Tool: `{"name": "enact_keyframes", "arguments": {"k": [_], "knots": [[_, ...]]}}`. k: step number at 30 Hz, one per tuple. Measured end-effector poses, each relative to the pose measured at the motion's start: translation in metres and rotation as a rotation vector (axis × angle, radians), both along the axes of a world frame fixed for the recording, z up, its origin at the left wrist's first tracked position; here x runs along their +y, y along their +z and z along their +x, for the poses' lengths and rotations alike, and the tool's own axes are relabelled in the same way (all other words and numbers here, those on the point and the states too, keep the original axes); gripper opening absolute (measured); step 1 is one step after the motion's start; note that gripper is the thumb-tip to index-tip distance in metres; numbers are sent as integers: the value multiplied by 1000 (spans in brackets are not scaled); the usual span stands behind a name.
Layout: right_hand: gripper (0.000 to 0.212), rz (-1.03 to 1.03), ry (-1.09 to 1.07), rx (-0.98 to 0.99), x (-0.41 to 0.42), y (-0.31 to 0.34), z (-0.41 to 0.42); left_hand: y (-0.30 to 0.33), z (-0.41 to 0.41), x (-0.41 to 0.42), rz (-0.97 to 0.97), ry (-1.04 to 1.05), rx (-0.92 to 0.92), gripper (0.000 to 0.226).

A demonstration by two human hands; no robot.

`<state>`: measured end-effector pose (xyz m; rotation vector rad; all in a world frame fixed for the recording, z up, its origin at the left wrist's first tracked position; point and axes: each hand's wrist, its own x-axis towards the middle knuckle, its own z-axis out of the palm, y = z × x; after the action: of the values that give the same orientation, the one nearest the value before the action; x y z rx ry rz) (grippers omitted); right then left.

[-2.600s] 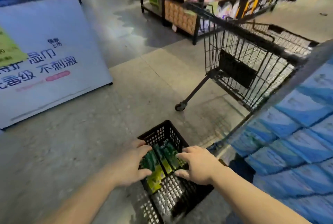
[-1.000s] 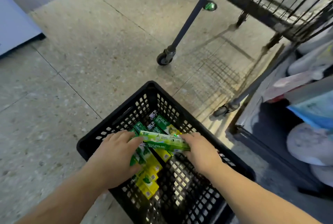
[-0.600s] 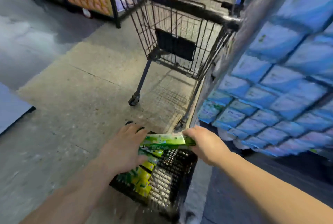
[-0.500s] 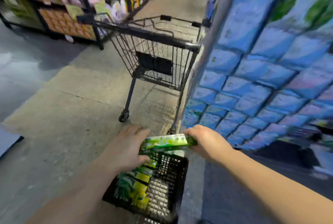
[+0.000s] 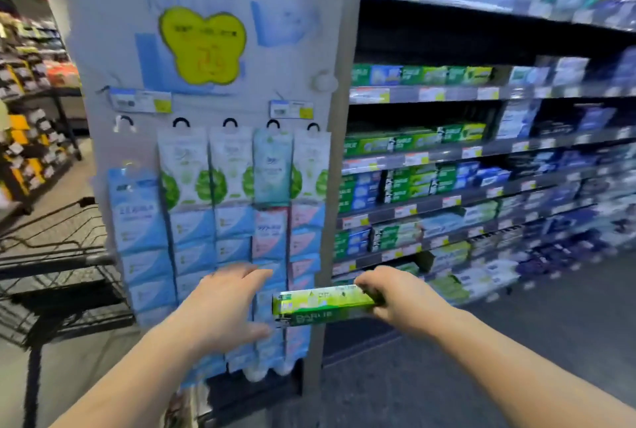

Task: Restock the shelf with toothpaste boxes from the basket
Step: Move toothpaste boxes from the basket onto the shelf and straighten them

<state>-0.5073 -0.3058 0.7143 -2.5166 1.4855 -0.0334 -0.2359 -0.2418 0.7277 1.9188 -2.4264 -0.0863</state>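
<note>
The view has lifted from the basket to the shelf (image 5: 430, 152). The right hand (image 5: 389, 297) grips a green toothpaste box (image 5: 323, 303); the left hand (image 5: 223, 307) has let go, fingers spread and empty. Shelving comes next.

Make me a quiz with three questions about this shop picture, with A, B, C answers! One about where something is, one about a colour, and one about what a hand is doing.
1. Where is the shopping cart?
A. At the left edge of the picture
B. In front of the toothpaste shelves
C. Behind the yellow sign

2. What colour is most of the toothpaste box being held?
A. Red
B. Green
C. Black

3. What is the left hand doing?
A. Gripping the box
B. Pushing the cart
C. Spread open, holding nothing

Answers:
1. A, the cart's black wire sits far left, beside the hanging packs.
2. B, the box is bright green with a darker green side.
3. C, its fingers are spread beside the box; only the right hand grips the box, at its right end.
</note>
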Motion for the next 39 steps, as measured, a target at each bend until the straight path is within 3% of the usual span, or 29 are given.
{"name": "enact_keyframes", "arguments": {"k": [3,8,14,28,39], "knots": [[54,2,-98,-34,-19,21,-84,23,-81,-38,-60,-106,-17,87],[55,-29,-153,-53,-59,62,-212,59,-204,-89,-126,-160,-31,88],[52,-76,-159,-69,-105,107,-292,94,-281,-132,-163,-146,-37,87],[52,-228,-69,-93,-273,152,-307,122,-286,-286,-208,-41,0,90],[52,-388,-23,-115,-434,235,-306,195,-271,-415,-384,55,-12,90]]}}
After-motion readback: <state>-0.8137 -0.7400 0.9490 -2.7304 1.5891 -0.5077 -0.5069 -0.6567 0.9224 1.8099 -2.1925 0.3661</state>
